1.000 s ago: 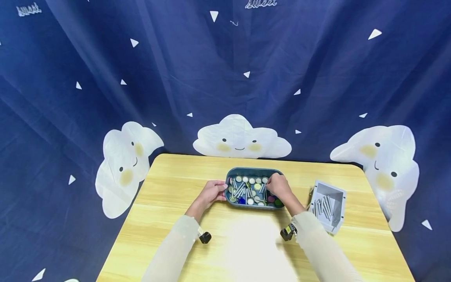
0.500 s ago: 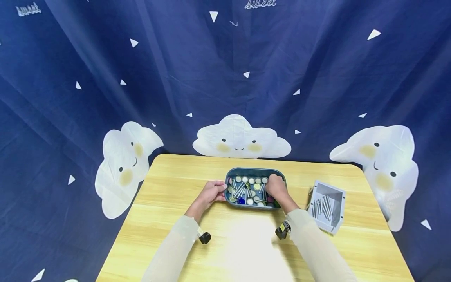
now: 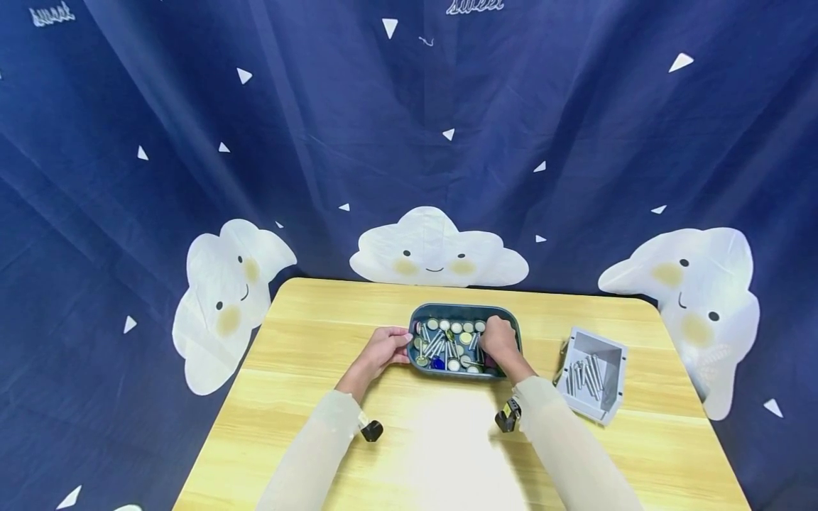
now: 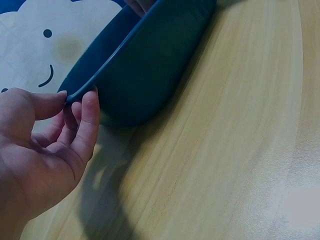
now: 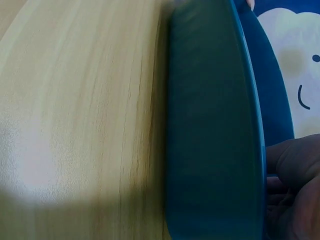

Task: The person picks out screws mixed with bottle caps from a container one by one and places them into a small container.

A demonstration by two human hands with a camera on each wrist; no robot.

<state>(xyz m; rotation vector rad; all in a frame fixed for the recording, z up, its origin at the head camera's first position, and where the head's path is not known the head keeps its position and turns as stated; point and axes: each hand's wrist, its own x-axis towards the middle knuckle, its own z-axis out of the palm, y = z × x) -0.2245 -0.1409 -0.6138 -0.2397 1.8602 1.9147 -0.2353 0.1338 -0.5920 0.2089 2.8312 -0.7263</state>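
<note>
An oblong dark blue bin (image 3: 461,306) sits on the table, holding silvery bolts (image 3: 435,345) mixed with pale, blue and other coloured round discs (image 3: 454,365) that look like bottle caps. My left hand (image 3: 381,350) pinches the bin's left rim between thumb and fingers, seen closely in the left wrist view. My right hand (image 3: 500,341) reaches into the bin's right end with bent fingers. In the right wrist view the bin's wall (image 5: 215,125) hides those fingertips, so whether they hold anything is unclear.
To the right stands a grey open bin (image 3: 615,380) with several long bolts (image 3: 589,375) in it. The wooden table (image 3: 332,305) ends at a dark blue curtain (image 3: 358,128) printed with clouds. A glare spot covers the table's front middle.
My right hand has shifted slightly left and nearer inside the blue bin, its forearm swinging left too. The left hand keeps its hold on the rim.
</note>
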